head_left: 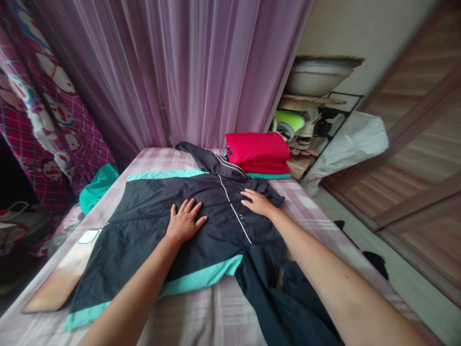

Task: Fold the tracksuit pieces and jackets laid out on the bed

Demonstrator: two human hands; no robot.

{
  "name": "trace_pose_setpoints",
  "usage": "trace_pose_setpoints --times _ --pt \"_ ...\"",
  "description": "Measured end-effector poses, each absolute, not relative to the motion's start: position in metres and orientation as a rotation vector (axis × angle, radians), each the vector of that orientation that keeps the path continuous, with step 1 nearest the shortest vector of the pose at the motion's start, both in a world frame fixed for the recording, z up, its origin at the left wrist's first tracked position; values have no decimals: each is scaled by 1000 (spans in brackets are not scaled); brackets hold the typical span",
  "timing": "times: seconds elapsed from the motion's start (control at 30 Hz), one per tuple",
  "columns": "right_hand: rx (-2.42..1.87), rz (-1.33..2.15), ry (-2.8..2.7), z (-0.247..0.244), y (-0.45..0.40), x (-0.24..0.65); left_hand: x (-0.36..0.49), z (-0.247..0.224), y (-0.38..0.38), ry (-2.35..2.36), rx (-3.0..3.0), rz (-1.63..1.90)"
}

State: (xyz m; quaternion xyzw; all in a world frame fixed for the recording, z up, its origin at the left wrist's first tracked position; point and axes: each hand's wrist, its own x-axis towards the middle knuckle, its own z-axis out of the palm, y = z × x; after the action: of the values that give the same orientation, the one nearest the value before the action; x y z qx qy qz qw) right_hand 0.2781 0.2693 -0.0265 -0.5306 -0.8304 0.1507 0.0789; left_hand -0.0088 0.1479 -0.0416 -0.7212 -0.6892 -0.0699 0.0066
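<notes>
A dark jacket (144, 245) with teal side panels and white piping lies spread on a checked cloth surface (201, 317), its collar end to the right. One sleeve stretches to the back, the other toward the front edge. My left hand (184, 222) rests flat on the middle of the jacket with its fingers spread. Near the collar, my right hand (256, 201) lies on the upper part of the jacket, fingers extended. Neither hand grips the fabric.
Folded red clothing (257, 151) sits on teal fabric at the back. A phone (59, 278) lies at the left edge. Purple curtains (201, 67) hang behind. A rack with a basin (319, 77) and a white bag (355, 142) stands at the back right.
</notes>
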Motion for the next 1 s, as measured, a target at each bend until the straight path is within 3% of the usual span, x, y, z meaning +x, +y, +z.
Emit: trace_pose_setpoints --times 0.43,0.63,0.83,1.0 --pt "-1723 717 -2193 -16 145 430 -33 -36 55 -2022 -2295 -402" --pt "-1622 1188 -2354 -1 119 445 -62 -44 8 -2029 -2228 -518" --pt "-1812 1568 -2177 24 118 444 -69 -44 -10 -2017 -2307 -506" --pt "-1511 1755 -1982 70 139 429 -71 -49 -9 -2015 -2357 -457"
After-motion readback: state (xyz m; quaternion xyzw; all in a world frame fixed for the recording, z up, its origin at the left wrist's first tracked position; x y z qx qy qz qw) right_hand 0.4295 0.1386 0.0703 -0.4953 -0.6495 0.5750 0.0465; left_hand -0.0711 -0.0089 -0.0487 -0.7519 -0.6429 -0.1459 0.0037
